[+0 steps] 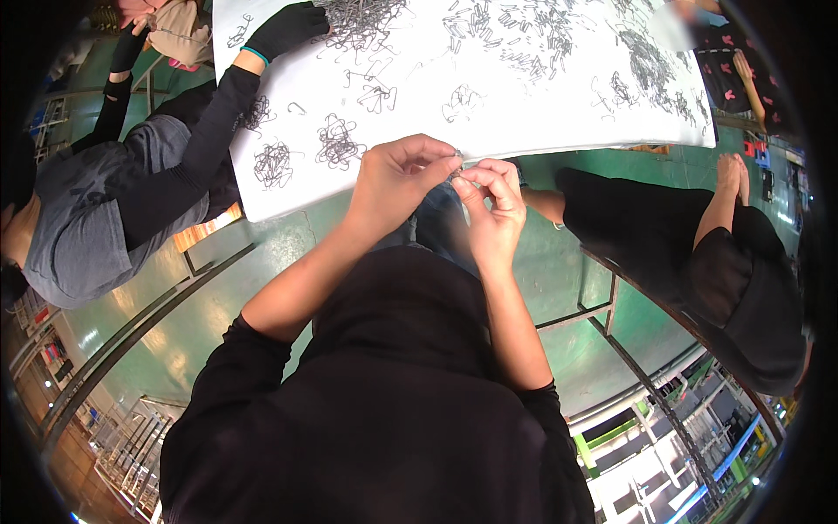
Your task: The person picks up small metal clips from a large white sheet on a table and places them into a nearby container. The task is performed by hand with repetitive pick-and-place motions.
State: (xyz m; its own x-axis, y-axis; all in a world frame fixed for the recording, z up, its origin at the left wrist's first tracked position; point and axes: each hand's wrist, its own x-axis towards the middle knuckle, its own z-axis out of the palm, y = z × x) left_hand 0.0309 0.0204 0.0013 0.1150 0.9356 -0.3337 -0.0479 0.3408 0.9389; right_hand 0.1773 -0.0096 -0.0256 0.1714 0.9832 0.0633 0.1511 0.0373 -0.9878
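Nearest the camera, black top (375, 419), filling the lower middle. Ahead of it, small metal piece (457, 168), held between left hand (394, 185) and right hand (497, 210). Pinched from both sides: left thumb and forefinger from one side, right thumb and fingertips from the other, meeting almost tip to tip. Equally near to both hands, as far as can be judged; mostly covered by fingertips, too small for telling its long axis. Appears right at the near edge of the white tabletop (401, 120), roughly midway between the near corners; cannot tell whether above the surface or just short of it.

On the tabletop, beside left hand, tangled dark wire pile (339, 141); closer to the near left corner, second wire pile (273, 166). Straight beyond the fingertips, looser wire cluster (463, 102); toward the far edge, wide scatter of short links (515, 39); toward the right edge, dark heap (655, 74).

Near the far left corner, black-gloved hand (288, 33) of a co-worker in grey (83, 223). Past the near right corner, co-worker in black (742, 271). Below, green floor (559, 349).
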